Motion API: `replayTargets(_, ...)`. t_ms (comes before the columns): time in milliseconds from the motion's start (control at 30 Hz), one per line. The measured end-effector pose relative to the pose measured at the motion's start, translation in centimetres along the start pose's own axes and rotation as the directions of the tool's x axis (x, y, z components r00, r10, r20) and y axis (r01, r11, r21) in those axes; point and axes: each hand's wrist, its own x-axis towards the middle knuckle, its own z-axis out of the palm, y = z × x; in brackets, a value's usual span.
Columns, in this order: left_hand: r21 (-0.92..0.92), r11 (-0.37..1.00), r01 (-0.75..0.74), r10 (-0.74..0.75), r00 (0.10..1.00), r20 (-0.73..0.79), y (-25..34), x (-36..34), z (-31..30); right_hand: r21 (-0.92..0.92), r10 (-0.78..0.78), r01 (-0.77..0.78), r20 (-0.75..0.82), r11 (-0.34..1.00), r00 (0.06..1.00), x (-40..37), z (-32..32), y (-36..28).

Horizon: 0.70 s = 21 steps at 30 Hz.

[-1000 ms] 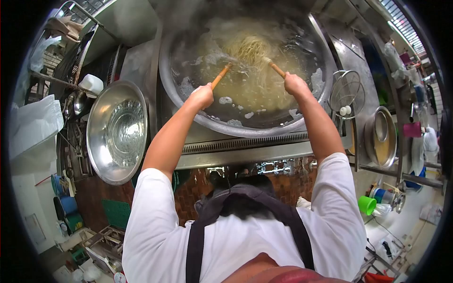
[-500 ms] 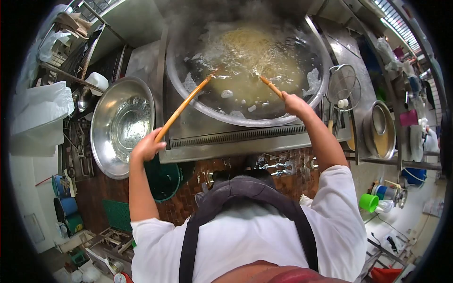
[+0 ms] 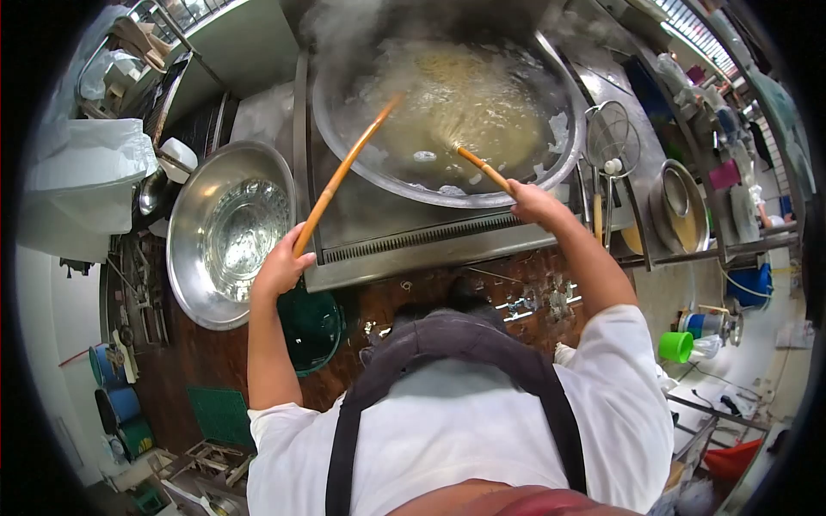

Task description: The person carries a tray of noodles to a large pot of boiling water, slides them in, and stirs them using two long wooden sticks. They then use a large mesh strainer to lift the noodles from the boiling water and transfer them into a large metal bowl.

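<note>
You appear to be mid-stir: the noodles (image 3: pixel 443 64), blurred by steam and bubbling water, lie ahead of both hands, toward the far side of the cauldron (image 3: pixel 469 203). Your hands are well apart, each closed around its own wooden stick. Your left hand (image 3: pixel 282 265) is outside the cauldron, close by the metal basin (image 3: pixel 191 232) on its outer side; its left-hand stick (image 3: pixel 344 171) slants forward and inward over the near rim. I cannot tell whether that tip is in the water or just above it. Your right hand (image 3: pixel 533 205) is at the near rim, and its right-hand stick (image 3: pixel 485 168) meets the water in a splash; the wire strainer (image 3: pixel 613 142) is to that hand's right.

Any further stroke would, in my judgement, call for a firm grip and for both tips reaching forward under the noodles, clear of the rim.

Compared with a second ago, your left hand has come back from over the cauldron toward your body, showing far more of its stick. Your right hand is also farther back. The noodles, then a distinct pale heap between the tips, now show only faintly.
</note>
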Motion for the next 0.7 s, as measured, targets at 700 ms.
replayTargets(700, 0.513, 0.842, -0.165, 0.059, 0.975, 0.216, 18.5, 20.5, 19.7, -0.095, 0.233, -0.254, -0.195, 0.962, 0.953, -3.1, -0.1, 13.8)
